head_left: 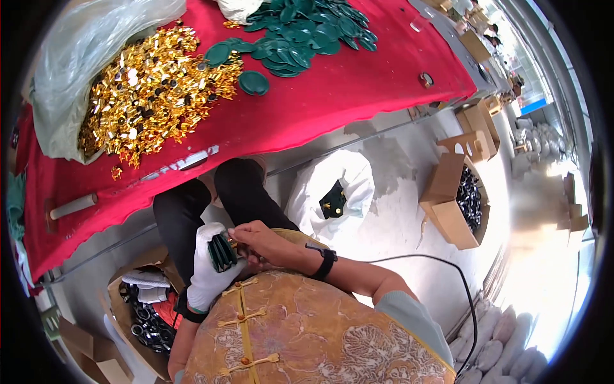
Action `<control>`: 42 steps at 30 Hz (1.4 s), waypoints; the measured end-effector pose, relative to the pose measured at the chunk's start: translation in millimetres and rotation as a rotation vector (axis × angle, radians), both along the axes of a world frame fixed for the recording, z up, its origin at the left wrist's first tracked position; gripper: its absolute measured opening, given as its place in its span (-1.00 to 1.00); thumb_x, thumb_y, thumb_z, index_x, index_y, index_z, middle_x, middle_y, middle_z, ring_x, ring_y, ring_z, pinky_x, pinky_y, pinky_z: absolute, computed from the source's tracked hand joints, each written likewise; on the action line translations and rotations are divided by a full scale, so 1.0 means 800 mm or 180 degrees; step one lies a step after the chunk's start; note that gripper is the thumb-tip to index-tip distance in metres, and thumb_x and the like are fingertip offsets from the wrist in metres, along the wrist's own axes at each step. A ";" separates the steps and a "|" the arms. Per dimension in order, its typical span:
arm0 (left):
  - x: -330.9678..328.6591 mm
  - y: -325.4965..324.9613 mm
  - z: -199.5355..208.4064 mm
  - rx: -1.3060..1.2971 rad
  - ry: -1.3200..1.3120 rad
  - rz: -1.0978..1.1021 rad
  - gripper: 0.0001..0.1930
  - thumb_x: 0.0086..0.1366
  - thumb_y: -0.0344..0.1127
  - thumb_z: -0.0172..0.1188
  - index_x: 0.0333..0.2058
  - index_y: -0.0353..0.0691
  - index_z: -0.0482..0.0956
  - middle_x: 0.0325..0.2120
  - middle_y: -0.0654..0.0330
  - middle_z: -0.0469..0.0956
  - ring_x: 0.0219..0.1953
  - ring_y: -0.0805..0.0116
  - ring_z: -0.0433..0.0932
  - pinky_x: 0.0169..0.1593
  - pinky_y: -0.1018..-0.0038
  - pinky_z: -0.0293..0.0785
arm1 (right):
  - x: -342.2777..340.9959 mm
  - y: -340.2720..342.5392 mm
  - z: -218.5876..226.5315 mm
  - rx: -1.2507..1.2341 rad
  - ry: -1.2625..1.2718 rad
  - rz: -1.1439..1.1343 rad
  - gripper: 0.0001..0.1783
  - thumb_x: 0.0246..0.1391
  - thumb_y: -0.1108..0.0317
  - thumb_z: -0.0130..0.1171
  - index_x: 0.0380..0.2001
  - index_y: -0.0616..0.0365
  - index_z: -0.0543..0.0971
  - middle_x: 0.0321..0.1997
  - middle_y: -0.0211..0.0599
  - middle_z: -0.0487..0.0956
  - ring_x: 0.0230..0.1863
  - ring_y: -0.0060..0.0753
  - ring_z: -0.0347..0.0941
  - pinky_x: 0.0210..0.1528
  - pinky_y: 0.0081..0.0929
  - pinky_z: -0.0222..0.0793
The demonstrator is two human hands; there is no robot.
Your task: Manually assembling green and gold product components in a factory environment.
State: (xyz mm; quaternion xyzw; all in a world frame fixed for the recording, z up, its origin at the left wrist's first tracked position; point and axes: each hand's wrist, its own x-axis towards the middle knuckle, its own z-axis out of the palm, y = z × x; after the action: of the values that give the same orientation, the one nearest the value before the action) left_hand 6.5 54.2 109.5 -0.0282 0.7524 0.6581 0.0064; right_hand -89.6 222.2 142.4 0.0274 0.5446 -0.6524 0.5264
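My left hand (211,280), in a white glove, is closed around a small stack of dark green discs (222,253) held over my lap. The discs stand on edge, side by side. My bare right hand (261,239), with a black band at the wrist, meets the stack from the right. Its thumb and fingers are pinched together at the discs' edge. A small gold-coloured glint shows by those fingertips, too little to make out. On the red-covered table ahead lie a heap of small gold-coloured pieces (153,89) and a pile of loose green discs (297,38).
A clear plastic bag (64,83) lies beside the gold heap. A white sack (358,176) with green and gold pieces stands on the floor. Cardboard boxes with black parts stand right (443,185) and left (118,301). A dark cable (457,265) runs at right.
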 end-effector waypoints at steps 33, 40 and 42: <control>-0.013 -0.063 0.011 0.4339 0.0066 0.0247 -0.36 0.15 -0.53 0.35 0.21 -0.11 0.36 0.10 0.16 0.44 0.15 0.17 0.50 0.19 0.24 0.49 | -0.240 -0.012 0.067 0.0079 0.3610 -0.0955 -0.81 0.31 0.31 0.13 -0.17 0.23 0.56 -0.36 -0.45 0.60 -0.37 -0.59 0.47 -0.33 -0.54 0.35; -0.018 -0.044 0.042 0.2842 0.0088 0.0225 -0.05 -0.05 -0.36 0.55 0.31 -0.17 0.22 0.20 0.21 0.39 0.26 0.32 0.40 0.31 0.35 0.36 | -0.050 -0.052 0.031 -0.0897 0.1570 0.0220 -0.73 0.30 0.44 0.18 0.04 0.21 0.55 -0.26 -0.56 0.57 -0.24 -0.79 0.42 -0.21 -0.66 0.37; -0.010 -0.038 0.048 0.2947 0.0093 0.0273 -0.11 0.02 -0.43 0.50 0.32 -0.16 0.21 0.19 0.21 0.39 0.24 0.34 0.40 0.31 0.37 0.35 | -0.036 -0.053 0.033 -0.0425 0.2296 0.0264 -0.73 0.32 0.44 0.16 0.04 0.29 0.54 -0.28 -0.55 0.55 -0.24 -0.75 0.41 -0.18 -0.68 0.34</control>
State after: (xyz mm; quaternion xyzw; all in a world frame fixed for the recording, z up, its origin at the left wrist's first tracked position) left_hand -1.7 23.8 148.2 -0.0442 0.3777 0.9247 -0.0195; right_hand -118.5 180.1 168.7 -0.2608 0.6520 -0.6323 0.3272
